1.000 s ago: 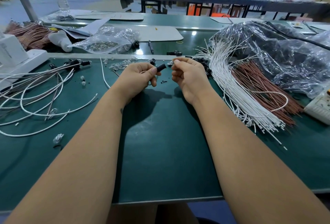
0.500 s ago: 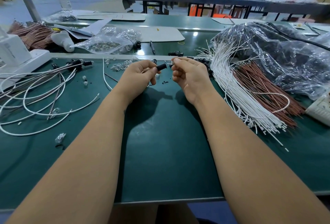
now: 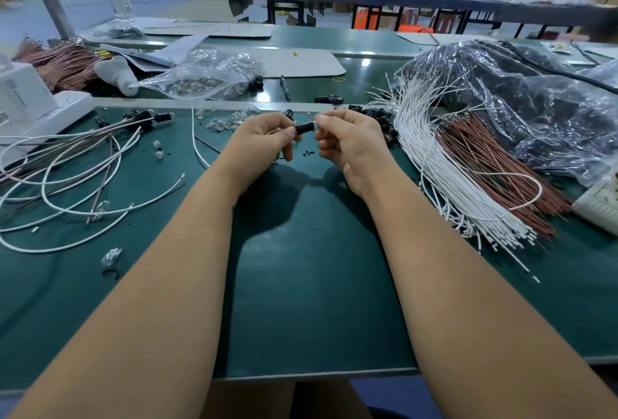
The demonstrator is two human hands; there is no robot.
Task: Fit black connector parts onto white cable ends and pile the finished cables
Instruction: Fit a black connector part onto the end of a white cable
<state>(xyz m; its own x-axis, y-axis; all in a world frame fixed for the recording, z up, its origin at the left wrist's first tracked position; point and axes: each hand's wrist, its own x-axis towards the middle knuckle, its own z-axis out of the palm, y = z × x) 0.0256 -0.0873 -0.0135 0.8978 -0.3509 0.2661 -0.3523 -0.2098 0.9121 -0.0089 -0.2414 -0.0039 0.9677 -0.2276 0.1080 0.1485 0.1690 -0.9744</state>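
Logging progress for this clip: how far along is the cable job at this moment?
Done: a small pile of looped white cables with black connectors lies at the left of the green table. In hand: the left hand and right hand both pinch one black connector part between them. Left: a large bundle of bare-ended white cables on the right, so most remains.

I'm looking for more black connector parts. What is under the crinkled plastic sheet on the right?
Through the plastic sheet dark bundles show, too blurred to identify. The far ends of the white cables and brown wires run under its edge. Everything deeper is hidden.
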